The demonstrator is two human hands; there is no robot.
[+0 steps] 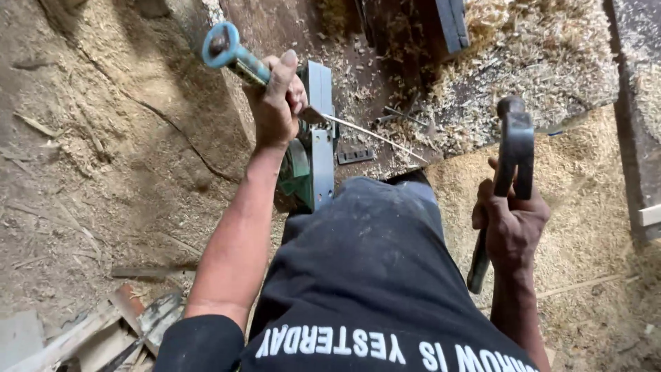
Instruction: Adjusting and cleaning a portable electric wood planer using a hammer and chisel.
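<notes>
My left hand (275,100) grips a screwdriver with a blue and teal handle (231,54); its thin metal shaft (372,136) points right and down toward the ground. Just behind that hand lies a grey and green power tool, an electric planer (313,148). My right hand (511,224) holds a dark metal claw hammer (515,148) near its head, with the head up and the handle hanging down. My knee in dark cloth (375,241) fills the middle of the view.
Sawdust and wood shavings (571,200) cover the ground. Wood scraps and offcuts (103,331) lie at the lower left. A dark board (451,24) and a black slotted metal part (356,156) sit beyond the planer. A timber edge (640,124) runs along the right.
</notes>
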